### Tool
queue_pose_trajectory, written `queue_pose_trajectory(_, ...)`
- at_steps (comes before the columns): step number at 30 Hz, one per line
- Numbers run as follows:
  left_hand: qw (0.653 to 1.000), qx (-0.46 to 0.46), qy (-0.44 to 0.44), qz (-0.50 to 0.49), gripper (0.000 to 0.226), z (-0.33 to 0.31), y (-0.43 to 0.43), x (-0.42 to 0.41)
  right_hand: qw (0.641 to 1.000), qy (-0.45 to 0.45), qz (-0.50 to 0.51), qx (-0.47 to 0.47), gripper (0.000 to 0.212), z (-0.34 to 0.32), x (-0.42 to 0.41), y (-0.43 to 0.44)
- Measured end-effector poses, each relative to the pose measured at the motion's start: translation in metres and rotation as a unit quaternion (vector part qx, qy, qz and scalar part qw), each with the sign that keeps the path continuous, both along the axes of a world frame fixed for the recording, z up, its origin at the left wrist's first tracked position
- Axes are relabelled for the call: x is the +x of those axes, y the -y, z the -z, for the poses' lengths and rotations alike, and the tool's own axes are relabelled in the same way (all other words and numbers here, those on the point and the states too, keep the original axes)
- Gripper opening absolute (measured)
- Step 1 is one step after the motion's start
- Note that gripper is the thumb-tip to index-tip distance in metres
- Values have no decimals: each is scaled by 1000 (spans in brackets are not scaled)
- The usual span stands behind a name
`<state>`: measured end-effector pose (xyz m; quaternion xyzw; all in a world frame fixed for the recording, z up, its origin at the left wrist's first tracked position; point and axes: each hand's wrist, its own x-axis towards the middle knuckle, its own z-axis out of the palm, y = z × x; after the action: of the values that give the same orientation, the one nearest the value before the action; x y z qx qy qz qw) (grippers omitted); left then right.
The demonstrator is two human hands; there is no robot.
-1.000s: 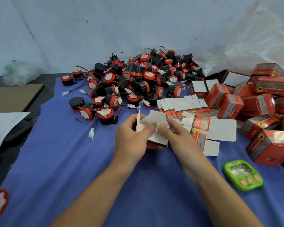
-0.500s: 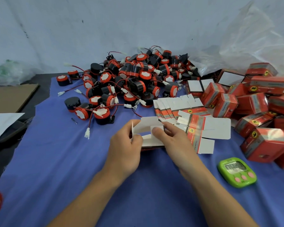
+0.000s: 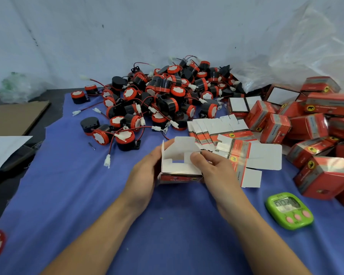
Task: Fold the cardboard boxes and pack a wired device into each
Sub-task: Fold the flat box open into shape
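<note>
both hands, left hand (image 3: 145, 173) and right hand (image 3: 213, 169), grip a half-folded cardboard box (image 3: 180, 165) (flaps up), fingers curled round its sides.

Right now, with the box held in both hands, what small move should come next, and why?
Probably press the small inner flap fully down with the right hand, so the tall flap can close over it. The box stands open between both hands with its white flaps up, the right thumb lies on that inner flap, and the left hand steadies the other side.
</note>
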<state>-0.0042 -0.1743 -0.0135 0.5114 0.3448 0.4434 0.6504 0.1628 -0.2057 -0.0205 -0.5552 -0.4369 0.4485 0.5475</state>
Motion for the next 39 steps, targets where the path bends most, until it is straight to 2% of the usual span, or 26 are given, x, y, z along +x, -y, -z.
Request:
queue_pose_trajectory(5,997,51,-58,-16,27,0,0,5,1000,2,21,14,21,3,-2,0)
queue_pose_trajectory(12,985,94,-118,-80,46,9,3,15,998,17,17,63,28,1,4,-2)
queue_pose_trajectory(15,976,103,-159,-110,38,13,2,17,999,-10,3,53,31,1,11,-3)
queue_pose_trajectory(17,980,86,-135,-120,37,12,0,16,999,-17,-19,25,28,1,13,-4)
queue_pose_trajectory(21,983,83,-101,-130,56,3,-6,8,995,61,-74,-8,20,-2,15,-2)
queue_pose_trajectory(24,985,61,-112,-113,44,4,-12,2,990,81,-108,-26,35,-6,14,0)
queue_pose_trajectory(27,988,49,-129,-68,34,4,-14,-3,990,108,-89,-26,47,-2,13,-2)
queue_pose_trajectory(28,990,43,-126,-47,37,4,-13,-5,990,111,-84,-32,43,-2,12,-2)
queue_pose_trajectory(30,992,44,-117,-33,42,4,-13,-6,990,107,-83,-46,19,-1,13,-3)
queue_pose_trajectory(34,985,74,-150,-37,22,5,-11,-3,989,120,-69,-52,24,-3,12,-3)
queue_pose_trajectory(39,977,59,-185,-83,45,8,-10,2,984,174,-23,-25,26,-1,4,-1)
